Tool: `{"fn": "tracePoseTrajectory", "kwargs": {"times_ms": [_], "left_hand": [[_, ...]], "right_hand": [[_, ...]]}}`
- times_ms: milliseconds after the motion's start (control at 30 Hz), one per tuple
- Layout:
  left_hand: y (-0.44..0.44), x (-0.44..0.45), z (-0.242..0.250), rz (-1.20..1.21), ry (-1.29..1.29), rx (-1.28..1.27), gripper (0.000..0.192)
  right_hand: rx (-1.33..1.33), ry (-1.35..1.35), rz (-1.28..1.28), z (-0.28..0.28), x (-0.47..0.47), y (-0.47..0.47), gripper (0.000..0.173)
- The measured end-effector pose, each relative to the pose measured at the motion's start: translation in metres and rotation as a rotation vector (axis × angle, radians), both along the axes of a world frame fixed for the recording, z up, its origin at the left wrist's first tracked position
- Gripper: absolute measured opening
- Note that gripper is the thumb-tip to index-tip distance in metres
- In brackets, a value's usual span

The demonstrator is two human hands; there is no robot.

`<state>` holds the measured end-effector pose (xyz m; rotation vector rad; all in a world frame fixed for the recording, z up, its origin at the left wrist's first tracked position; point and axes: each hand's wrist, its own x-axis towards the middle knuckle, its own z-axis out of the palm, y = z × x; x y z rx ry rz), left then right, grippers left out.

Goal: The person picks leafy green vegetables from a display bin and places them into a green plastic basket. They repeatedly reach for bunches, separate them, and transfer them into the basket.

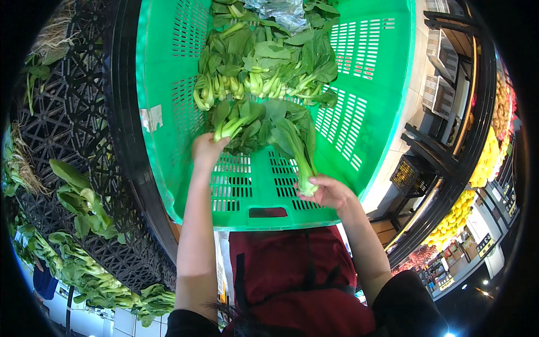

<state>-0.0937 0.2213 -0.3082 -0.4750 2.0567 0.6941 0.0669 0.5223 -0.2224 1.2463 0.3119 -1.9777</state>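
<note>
A large green plastic crate (168, 139) with slotted walls stands before me, holding many heads of bok choy (265, 63). Most lie in a row toward the far side, their pale stems facing me. My left hand (208, 147) grips a small bok choy (233, 126) by its stem base, inside the crate near the left wall. In my right hand (328, 191), close to the crate's near right corner, is a larger bok choy (301, 160), held at its white base with the leaves pointing away. Loose dark leaves (248, 141) lie between the two hands. Crumpled clear plastic (280, 14) rests at the far end.
On the left is a black lattice display shelf (92, 139), with a leafy green (88, 202) and a row of bok choy (92, 278). A black-framed rack (452, 168) with baskets (442, 97) stands at right. Yellow fruit (454, 215) is displayed beyond it.
</note>
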Motion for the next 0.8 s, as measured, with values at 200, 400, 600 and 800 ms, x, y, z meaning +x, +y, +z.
{"fn": "tracePoseTrajectory", "kwargs": {"times_ms": [200, 400, 600, 800], "left_hand": [[0.05, 0.068, 0.079, 0.696, 0.185, 0.385, 0.041], [0.117, 0.12, 0.14, -0.028, 0.192, 0.315, 0.063], [0.07, 0.064, 0.03, -0.009, 0.41, 0.055, 0.009], [0.078, 0.007, -0.115, -0.493, 0.659, 0.034, 0.019]], "right_hand": [[-0.065, 0.377, -0.227, 0.021, -0.001, -0.019, 0.057], [0.097, 0.197, -0.415, 0.001, 0.008, -0.013, 0.054], [0.118, 0.236, -0.474, -0.002, 0.009, -0.001, 0.058], [0.148, 0.102, -0.537, -0.003, 0.007, -0.029, 0.064]]}}
